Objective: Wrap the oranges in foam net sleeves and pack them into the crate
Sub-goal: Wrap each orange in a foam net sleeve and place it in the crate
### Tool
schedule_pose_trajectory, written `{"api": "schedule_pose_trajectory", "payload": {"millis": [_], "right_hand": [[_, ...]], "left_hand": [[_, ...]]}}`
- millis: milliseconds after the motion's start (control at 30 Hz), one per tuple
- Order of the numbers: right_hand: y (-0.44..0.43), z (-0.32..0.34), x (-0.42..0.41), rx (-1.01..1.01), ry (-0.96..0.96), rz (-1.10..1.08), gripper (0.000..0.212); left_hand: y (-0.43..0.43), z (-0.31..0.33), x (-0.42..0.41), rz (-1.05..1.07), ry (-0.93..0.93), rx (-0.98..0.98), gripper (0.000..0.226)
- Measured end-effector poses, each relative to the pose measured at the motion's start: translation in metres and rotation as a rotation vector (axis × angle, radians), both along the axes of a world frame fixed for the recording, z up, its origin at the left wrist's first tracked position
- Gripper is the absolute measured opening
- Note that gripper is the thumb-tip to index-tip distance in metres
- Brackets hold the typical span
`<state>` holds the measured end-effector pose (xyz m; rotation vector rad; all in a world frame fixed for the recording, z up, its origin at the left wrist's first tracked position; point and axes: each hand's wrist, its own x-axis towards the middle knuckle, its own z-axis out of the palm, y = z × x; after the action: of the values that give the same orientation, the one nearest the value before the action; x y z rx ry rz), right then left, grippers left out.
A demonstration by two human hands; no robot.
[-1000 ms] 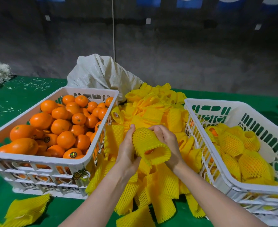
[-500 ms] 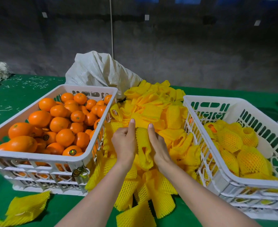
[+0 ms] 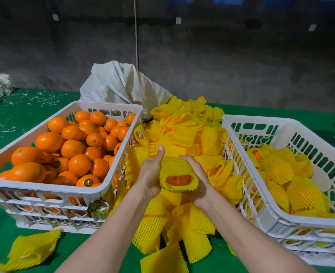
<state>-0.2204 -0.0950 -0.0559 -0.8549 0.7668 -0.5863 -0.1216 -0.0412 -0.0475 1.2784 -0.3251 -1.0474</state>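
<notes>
Single view, head-worn, wide-angle. I look forward and down from wearer's eye level across desk (image 3: 24, 115). Forearms run up from bottom edge. Left hand (image 3: 150, 178) and right hand (image 3: 199, 184), foam net sleeve (image 3: 177, 168) between them, sit close to lens, just below frame centre. Left crate (image 3: 44, 189) and right crate (image 3: 261, 120) flank them, right one cut by frame edge. Upper third: dark wall (image 3: 241, 66) beyond desk. Straight edges bow outward.
</notes>
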Motion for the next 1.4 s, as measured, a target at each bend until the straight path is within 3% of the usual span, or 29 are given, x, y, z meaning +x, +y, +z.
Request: {"api": "schedule_pose_trajectory", "payload": {"millis": [233,333,400,467,567,633,867,1067,1200,1233,1400], "right_hand": [[0.003,0.001,-0.004,0.009,-0.057,0.032,0.032],[0.004,0.000,-0.003,-0.036,-0.069,0.055,0.042],[0.003,0.002,-0.004,-0.066,-0.080,0.051,0.051],[0.002,0.006,-0.006,-0.146,-0.034,0.014,0.042],[-0.006,0.006,-0.008,-0.417,0.140,-0.128,0.022],[-0.009,0.005,-0.011,-0.617,0.169,-0.164,0.025],[-0.005,0.009,-0.019,-0.939,0.160,-0.286,0.043],[-0.012,0.006,-0.023,-0.860,0.097,-0.199,0.054],[-0.007,-0.001,-0.029,-0.930,0.182,-0.217,0.032],[-0.005,-0.003,-0.032,-0.911,0.187,-0.201,0.034],[0.016,-0.011,-0.038,-0.902,0.114,0.062,0.040]], "left_hand": [[0.001,-0.006,0.000,-0.016,-0.286,-0.148,0.053],[0.001,-0.007,-0.004,0.015,-0.287,-0.198,0.058],[0.003,-0.003,-0.005,0.007,-0.249,-0.176,0.051],[0.006,0.000,-0.002,-0.129,-0.093,-0.087,0.048],[0.012,0.002,-0.005,-0.332,0.178,-0.003,0.059],[0.012,0.004,-0.010,-0.376,0.284,-0.034,0.057],[0.009,0.008,-0.018,-0.374,0.216,-0.108,0.040],[0.011,0.011,-0.016,-0.467,0.144,-0.119,0.035],[0.010,0.010,-0.017,-0.411,0.079,-0.156,0.031],[0.009,0.009,-0.018,-0.374,0.052,-0.162,0.032],[0.006,0.002,-0.024,-0.266,-0.003,-0.231,0.050]]}}
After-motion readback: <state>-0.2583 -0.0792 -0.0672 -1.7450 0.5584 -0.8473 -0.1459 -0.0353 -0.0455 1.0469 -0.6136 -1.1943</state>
